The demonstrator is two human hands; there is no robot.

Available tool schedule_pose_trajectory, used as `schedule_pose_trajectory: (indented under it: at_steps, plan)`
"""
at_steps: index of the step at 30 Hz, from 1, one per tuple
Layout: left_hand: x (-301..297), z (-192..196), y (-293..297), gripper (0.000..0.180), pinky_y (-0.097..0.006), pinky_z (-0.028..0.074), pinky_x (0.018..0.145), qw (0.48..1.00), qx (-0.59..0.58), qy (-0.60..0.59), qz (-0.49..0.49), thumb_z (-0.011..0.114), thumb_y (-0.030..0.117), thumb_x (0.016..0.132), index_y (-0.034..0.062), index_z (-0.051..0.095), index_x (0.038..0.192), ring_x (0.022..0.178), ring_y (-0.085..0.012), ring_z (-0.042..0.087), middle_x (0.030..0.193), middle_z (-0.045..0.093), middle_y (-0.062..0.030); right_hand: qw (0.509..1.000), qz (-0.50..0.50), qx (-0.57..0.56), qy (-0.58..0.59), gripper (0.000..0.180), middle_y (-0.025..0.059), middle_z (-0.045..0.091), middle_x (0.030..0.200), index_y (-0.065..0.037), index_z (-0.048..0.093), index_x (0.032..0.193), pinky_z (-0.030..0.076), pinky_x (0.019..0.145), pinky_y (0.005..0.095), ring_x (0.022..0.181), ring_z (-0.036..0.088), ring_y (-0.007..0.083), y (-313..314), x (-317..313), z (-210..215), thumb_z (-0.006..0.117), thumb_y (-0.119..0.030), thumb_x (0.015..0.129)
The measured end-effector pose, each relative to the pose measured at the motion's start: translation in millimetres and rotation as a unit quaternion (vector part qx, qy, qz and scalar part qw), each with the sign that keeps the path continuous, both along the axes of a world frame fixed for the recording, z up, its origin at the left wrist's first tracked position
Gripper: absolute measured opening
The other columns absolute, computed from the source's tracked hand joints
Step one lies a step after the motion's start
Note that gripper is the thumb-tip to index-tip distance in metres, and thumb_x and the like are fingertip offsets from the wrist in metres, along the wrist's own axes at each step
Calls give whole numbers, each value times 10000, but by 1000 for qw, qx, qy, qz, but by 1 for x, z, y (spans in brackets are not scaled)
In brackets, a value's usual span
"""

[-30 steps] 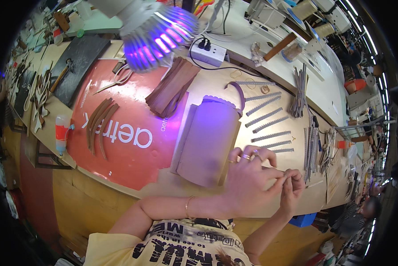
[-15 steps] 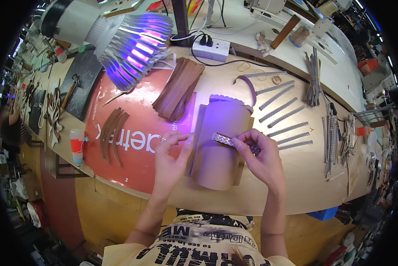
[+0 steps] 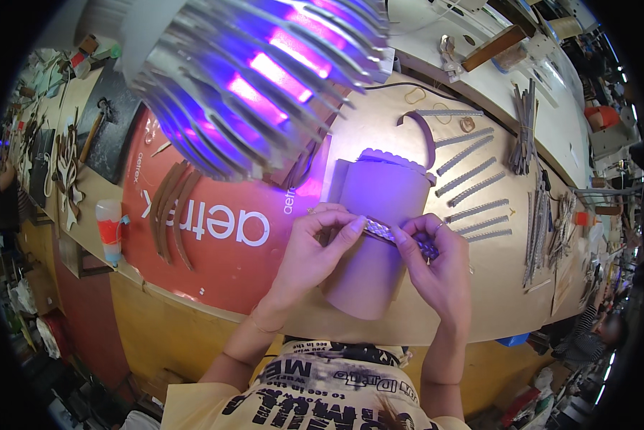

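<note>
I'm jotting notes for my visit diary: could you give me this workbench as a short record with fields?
Left hand: pinches one end of a shiny braided strip
Right hand: grips the same strip farther right
Beneath strip: brown curved form; contact unclear
Right of form: separate grey strips
Left: curved brown strips on a red sheet
Above: lamp glowing purple
</note>
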State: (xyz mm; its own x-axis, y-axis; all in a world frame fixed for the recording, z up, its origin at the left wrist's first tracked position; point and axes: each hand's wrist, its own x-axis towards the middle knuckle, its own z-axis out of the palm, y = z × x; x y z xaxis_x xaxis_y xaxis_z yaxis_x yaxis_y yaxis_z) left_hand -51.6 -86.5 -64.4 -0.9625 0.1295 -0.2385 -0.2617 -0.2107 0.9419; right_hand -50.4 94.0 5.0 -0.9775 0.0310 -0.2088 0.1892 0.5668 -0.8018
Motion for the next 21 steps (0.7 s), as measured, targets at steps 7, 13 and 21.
schedule_pose_trajectory:
  at_steps: [7, 13, 21]
  plan:
    - [-3, -4, 5, 152, -235, 402, 747, 1000, 20, -3, 5, 714, 135, 899, -16, 728, 914, 847, -95, 525, 891, 592, -10, 999, -6, 30, 28, 170, 72, 592, 616, 4, 641, 838, 349, 458, 271, 465, 455, 99, -6, 5, 4, 698, -145, 895]
    - [-1, -7, 5, 104, -231, 391, 792, 997, 61, -36, 6, 687, 83, 914, -14, 711, 888, 882, -80, 501, 927, 586, 3, 999, -22, 38, 29, 161, 89, 617, 638, 12, 641, 839, 364, 448, 289, 449, 471, 112, -13, 9, 9, 698, -130, 892]
    - [1, -10, 8, 135, -213, 392, 732, 991, 107, -65, 36, 709, 112, 906, -18, 724, 871, 831, -67, 509, 868, 585, 9, 994, -11, 98, 53, 135, 85, 652, 704, 9, 626, 890, 388, 466, 271, 482, 501, 120, -18, 12, 12, 699, -105, 889]
